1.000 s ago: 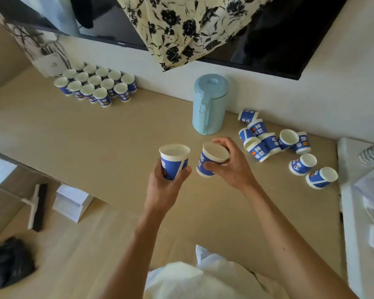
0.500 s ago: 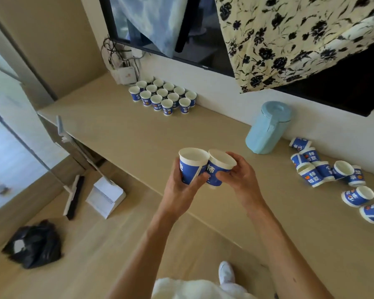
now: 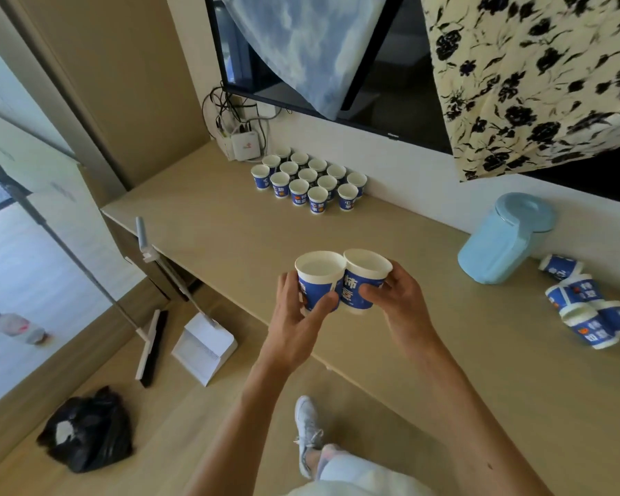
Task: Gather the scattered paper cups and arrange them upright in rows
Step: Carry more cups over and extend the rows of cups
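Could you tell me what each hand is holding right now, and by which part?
The left hand grips one upright paper cup round its side wall; the right hand grips a second cup the same way.

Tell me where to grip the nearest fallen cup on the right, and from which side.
Take the nearest fallen cup by its blue wall, thumb and fingers on opposite sides, coming from above on the near side. It lies on its side, with other cups crowding behind it.

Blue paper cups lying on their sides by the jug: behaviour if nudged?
Likely roll in an arc: the tipped blue-and-white paper cups are tapered and lie on a smooth beige countertop. Probably light and crushable, given the thin open rims.
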{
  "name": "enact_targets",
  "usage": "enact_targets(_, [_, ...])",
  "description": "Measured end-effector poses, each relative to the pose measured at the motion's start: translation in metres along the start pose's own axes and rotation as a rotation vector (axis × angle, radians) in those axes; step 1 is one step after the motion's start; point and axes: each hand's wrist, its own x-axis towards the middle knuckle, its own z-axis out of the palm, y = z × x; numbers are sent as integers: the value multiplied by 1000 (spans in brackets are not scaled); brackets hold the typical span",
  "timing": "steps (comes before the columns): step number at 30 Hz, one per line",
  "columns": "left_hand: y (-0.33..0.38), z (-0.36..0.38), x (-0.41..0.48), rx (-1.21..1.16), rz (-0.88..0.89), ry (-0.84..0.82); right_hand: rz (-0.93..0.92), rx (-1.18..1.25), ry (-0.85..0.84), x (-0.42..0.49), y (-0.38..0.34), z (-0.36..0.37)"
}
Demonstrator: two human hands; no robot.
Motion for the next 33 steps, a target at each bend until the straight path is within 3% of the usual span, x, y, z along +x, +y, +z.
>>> enact_targets(7, [-33, -57, 99, 238, -7, -47, -1, -14, -31, 91, 20, 36])
enact_targets(14, [-55, -102, 195, 273, -94, -80, 41, -48, -42, 182, 39, 77])
enact_targets(18, [-71, -104, 235, 244, -143, -93, 77, -64, 62, 215, 59, 80])
enact_targets(25, [-127, -92, 308, 190, -176, -205, 124, -134, 417, 271, 115, 64])
enact_targets(33, [-202, -72, 382, 196, -169, -316, 101, -289, 617, 339, 181, 49])
